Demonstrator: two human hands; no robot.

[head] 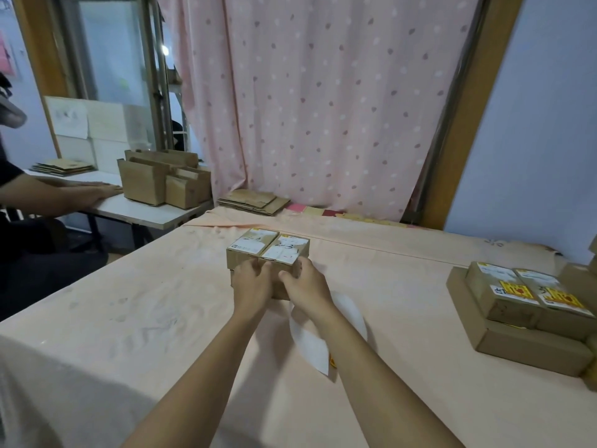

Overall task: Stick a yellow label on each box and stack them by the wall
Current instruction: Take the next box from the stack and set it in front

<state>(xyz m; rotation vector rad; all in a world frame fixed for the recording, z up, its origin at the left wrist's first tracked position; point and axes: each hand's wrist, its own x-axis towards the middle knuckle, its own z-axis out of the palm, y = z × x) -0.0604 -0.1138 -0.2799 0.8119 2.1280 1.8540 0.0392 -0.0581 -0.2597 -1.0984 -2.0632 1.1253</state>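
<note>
A table (129,318) under a peach cloth is filling the lower view. A pink dotted curtain (323,108) is hanging at 12 o'clock, and a blue wall (533,140) is standing at 2 o'clock. At 10 o'clock a side table (145,215) is carrying open cartons (145,185), and another person's hand (106,190) is resting flat on it. Flat cardboard (252,202) is lying at 12 o'clock below the curtain. At 3 o'clock, two labelled boxes (510,295) are sitting side by side on a wide box (529,347) near the wall.

Both hands are covering the near faces of the centre boxes, so whether another box is lying beneath them is unclear. A white sheet (310,344) is lying partly hidden under the right forearm.

The left box (253,242) and right box (284,250) are standing together at table centre. The left hand (250,279) is gripping the left box's near edge with fingers curled. The right hand (307,282) is gripping the right box, thumb on the near face and fingers round the 3 o'clock side.
</note>
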